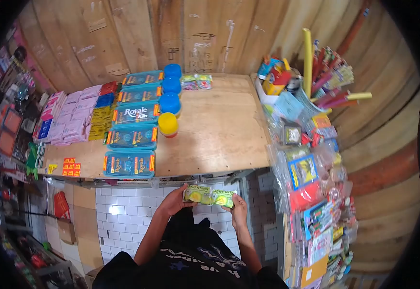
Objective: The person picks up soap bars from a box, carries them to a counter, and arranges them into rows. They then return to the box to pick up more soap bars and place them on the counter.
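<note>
Both hands point(206, 202) hold Harmony packs point(210, 196) (seemingly level) before the waist.

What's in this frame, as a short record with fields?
left_hand: grips left end of two green rectangular Harmony packs
right_hand: grips right end
held_state: side by side, above white tiled floor; joined or separate unclear
surface: light-brown wooden tabletop
teal_stock: five teal rectangular Royale packs, one column
tubs: three blue-topped round tubs, one yellow-topped round tub nearest person
far_edge: small multicoloured packets
left_side: pink flat packets
</note>
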